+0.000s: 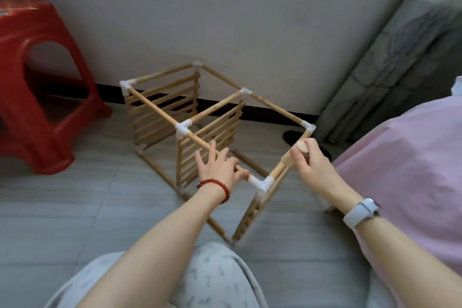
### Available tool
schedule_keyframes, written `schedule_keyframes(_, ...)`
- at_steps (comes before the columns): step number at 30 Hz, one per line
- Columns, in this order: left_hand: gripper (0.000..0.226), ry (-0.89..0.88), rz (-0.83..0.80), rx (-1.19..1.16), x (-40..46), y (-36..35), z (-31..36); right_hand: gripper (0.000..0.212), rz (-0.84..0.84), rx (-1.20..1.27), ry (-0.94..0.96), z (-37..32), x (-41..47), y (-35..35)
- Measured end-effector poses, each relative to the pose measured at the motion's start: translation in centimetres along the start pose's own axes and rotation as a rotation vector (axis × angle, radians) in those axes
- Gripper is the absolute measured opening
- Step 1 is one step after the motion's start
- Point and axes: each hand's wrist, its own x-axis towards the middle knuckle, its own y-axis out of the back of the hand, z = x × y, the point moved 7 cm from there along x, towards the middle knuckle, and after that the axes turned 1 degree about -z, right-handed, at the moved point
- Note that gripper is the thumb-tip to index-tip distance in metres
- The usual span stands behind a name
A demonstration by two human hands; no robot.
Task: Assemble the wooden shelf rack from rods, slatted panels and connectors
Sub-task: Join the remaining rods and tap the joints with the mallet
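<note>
Wooden shelf rack (190,117) standing on a grey tiled floor (75,195), close to a pale wall (250,20), seen from above by the person building it. Its frame is made of light wooden rods joined at the corners by white plastic connectors, with three upright slatted panels: one at the far left end, one across the middle, one at the near end. The left hand (220,170) rests on the near top rod (200,141), fingers spread and mostly straight over it, thumb lying along the rod towards the near corner connector (262,184). A red bead bracelet (217,186) circles that wrist. The right hand (310,162) curls around a small wooden mallet (295,156), whose head sits against the right-hand top rod, just beyond the same corner connector. A white watch (362,211) is on the right wrist. A red plastic stool (37,82) stands to the left, well apart from the rack. Pink fabric (405,170) lies at the right, and the person's grey patterned trousers (212,277) fill the bottom edge
</note>
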Motion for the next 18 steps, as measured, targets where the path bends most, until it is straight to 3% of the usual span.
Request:
schedule_keyframes(4,0.037,0.003,-0.007,-0.178,0.8,-1.0,0.1,0.029,0.414,0.056,0.127,-2.1,-0.6,3.0)
schedule_keyframes(5,0.037,0.011,-0.011,-0.192,0.9,-1.2,0.0,0.032,0.428,0.065,0.110,-1.8,-1.0,2.1)
schedule_keyframes(9,0.039,0.019,-0.021,-0.188,0.8,-1.5,-0.1,0.026,-0.013,-0.247,0.036,0.5,-3.3,-5.7)
schedule_keyframes(11,0.038,0.017,-0.013,-0.201,0.9,-1.5,-0.2,0.023,0.052,-0.307,0.075,0.3,-1.2,-3.7)
schedule_keyframes(13,0.040,0.010,-0.014,-0.204,0.9,-1.6,-0.2,0.021,0.242,-0.074,0.115,-0.8,0.3,-0.4)
schedule_keyframes(14,0.042,0.003,-0.012,-0.202,0.9,-1.7,-0.2,0.020,0.257,0.049,0.097,-0.7,0.5,-0.2)
schedule_keyframes(15,0.044,-0.003,-0.013,-0.189,0.7,-1.7,-0.3,0.023,0.182,0.053,0.083,-0.7,0.4,-1.4)
schedule_keyframes(17,0.045,-0.034,-0.028,-0.136,0.5,-1.6,-0.4,0.021,-0.079,-0.164,0.013,0.3,-1.2,-5.6)
schedule_keyframes(18,0.045,-0.066,-0.036,-0.128,0.5,-1.4,-0.5,0.023,-0.120,-0.199,0.000,0.5,-1.5,-6.5)
